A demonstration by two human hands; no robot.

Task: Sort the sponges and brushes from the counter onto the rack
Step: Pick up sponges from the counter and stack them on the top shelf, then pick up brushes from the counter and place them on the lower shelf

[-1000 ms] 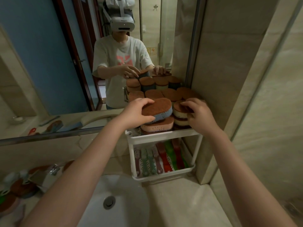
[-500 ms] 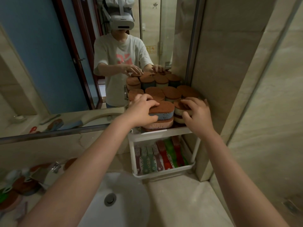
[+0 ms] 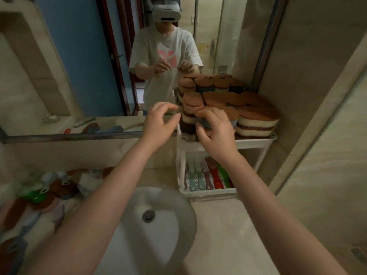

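Head view: two bare hands up in front of a white two-tier rack (image 3: 256, 142) standing at 2 o'clock of the round sink (image 3: 178, 203); left hand (image 3: 158, 124) just left of the rack's corner post, fingers curled loose and spread, holding nothing, not on any sponge; right hand (image 3: 215, 132) in front of the top tier, fingers splayed and bent, empty, fingertips just at the front sponge stack, contact not clear. Top tier packed with stacked sponges (image 3: 256, 120), brown scrub tops over cream, blue or dark bodies; about six or seven tops seen, exact count unsure since the mirror (image 3: 79, 56) behind doubles them. Bottom tier holds brushes (image 3: 206, 175) lying side by side, handles toward the camera; roughly seven countable: two teal dotted, two dark pink, one red, one green, one more red at the right, partly hidden by the right forearm. On the counter at 9 o'clock of the sink, a blurred heap of leftover items (image 3: 45, 193): brown sponges, a green piece, white bits; number cannot be told.
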